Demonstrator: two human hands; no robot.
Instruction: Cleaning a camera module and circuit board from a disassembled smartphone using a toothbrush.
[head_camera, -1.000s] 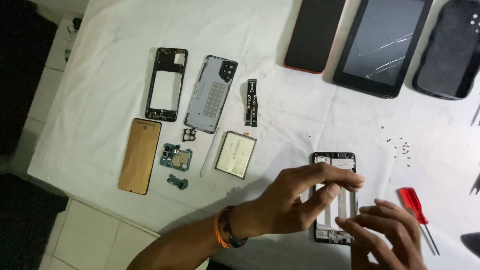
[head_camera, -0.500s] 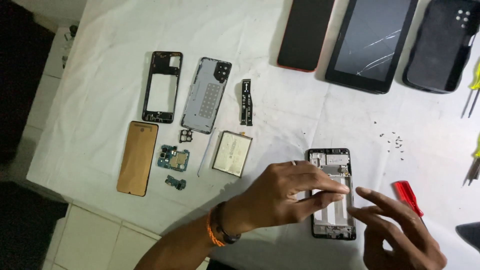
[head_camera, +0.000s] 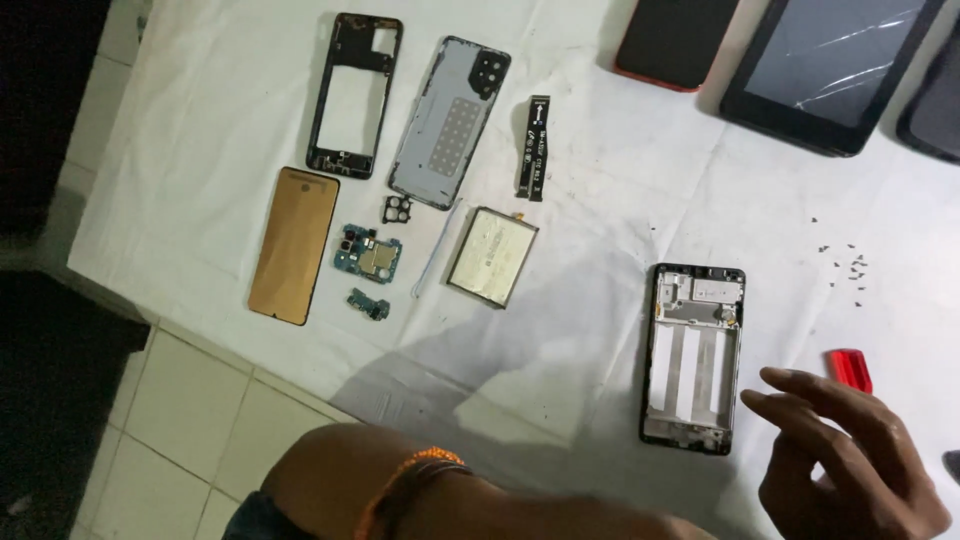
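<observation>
A: Locate the item nearest the hands.

B: The gutted phone frame lies flat on the white-covered counter, well right of the other laid-out parts. The right hand hovers just beside the frame's lower right edge, fingers spread and released, holding nothing. Of the left side only a forearm with an orange wristband shows at the bottom edge; the state of the left hand cannot be told.

A: Handling characteristics?

B: Judged light and fairly stiff, yet thin. The open middle with its pale strips looks like the weak area; it would likely flex or crack under a twist. The plastic rim may be smooth, so somewhat slippery.

A: Recommended grip points?

B: The two long side rails, pinched between thumb and fingers. Avoid the exposed top section and the inner strips.

A: Nearby hazards?

B: Loose tiny screws lie scattered up and to the right, and a red tool handle lies just beside the hand.
</observation>
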